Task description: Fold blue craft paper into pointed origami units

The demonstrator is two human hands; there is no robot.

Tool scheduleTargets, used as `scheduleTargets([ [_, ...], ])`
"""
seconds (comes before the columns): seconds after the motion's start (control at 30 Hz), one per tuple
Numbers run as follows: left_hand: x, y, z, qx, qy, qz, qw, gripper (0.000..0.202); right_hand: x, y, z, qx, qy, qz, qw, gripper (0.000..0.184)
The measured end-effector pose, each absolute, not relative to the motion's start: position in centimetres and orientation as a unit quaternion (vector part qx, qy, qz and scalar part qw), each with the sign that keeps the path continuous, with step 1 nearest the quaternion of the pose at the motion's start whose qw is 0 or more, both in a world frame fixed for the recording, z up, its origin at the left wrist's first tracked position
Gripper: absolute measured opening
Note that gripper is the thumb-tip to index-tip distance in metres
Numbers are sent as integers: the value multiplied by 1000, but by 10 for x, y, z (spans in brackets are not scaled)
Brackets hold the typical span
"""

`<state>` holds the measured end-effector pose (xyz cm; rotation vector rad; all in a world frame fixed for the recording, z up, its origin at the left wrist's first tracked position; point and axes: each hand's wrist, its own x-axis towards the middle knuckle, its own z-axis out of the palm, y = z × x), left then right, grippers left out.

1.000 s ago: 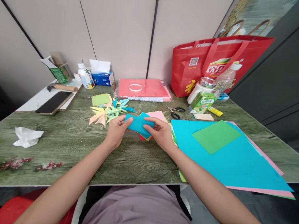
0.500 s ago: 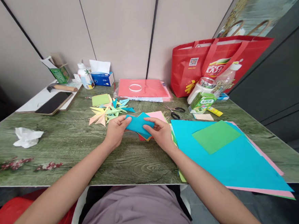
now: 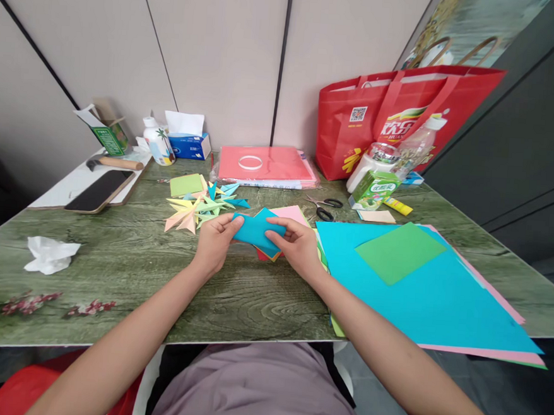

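Note:
A folded piece of blue paper (image 3: 255, 232) is held up level between both hands. My left hand (image 3: 215, 241) pinches its left end, thumb on the near face. At the right end, my right hand (image 3: 298, 244) grips it between thumb and fingers. Behind and below it lies a stack of coloured paper squares, with a pink sheet (image 3: 294, 214) showing at the back; the held paper hides part of this stack. Beyond my left hand sits a heap of folded paper stars (image 3: 205, 206) in yellow, peach, green and blue.
Large blue sheets (image 3: 417, 306) with a green square (image 3: 400, 254) on top cover the table's right. Scissors (image 3: 325, 209) lie behind the stack. At the back stand a red bag (image 3: 349, 124), a drink carton (image 3: 374, 190) and a tissue box (image 3: 189, 146). A phone (image 3: 100, 190) and hammer (image 3: 119, 163) lie left.

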<state>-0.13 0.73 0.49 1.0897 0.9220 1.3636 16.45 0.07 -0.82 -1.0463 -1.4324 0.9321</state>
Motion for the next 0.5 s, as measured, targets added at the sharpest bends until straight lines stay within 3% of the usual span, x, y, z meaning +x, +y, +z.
scheduleTargets([
  [0.5, -2, 8, 5, 455, 389, 581, 552, 19, 163, 0, -5, -448, -581, 402, 549, 30],
])
